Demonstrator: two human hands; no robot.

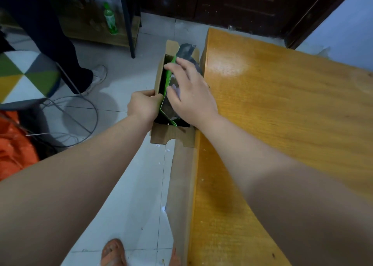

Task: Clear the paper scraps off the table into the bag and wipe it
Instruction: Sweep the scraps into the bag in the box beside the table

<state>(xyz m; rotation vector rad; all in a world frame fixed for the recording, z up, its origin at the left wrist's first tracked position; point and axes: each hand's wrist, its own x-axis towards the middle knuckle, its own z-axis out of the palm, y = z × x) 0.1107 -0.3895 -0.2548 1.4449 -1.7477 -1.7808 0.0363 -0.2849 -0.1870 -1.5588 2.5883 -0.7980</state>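
Note:
A cardboard box (160, 74) stands on the floor against the left edge of the orange wooden table (282, 114). Inside it sits a green-edged, dark bag (168, 78). My left hand (143, 106) grips the bag's green edge and the box's near-left rim. My right hand (189, 92) reaches over the bag's mouth with fingers spread and loosely bent; pale paper scraps (175, 90) show under its fingers. Whether it holds them I cannot tell. A few tiny white scraps (202, 179) lie on the table near its left edge.
Small white scraps (163, 209) dot the tiled floor beside the table. Another person's legs (66, 50) stand at the left by a patterned stool (26, 74). A green bottle (110, 19) sits on a low shelf. An orange cloth (14, 144) lies far left. My sandalled foot (113, 251) is below.

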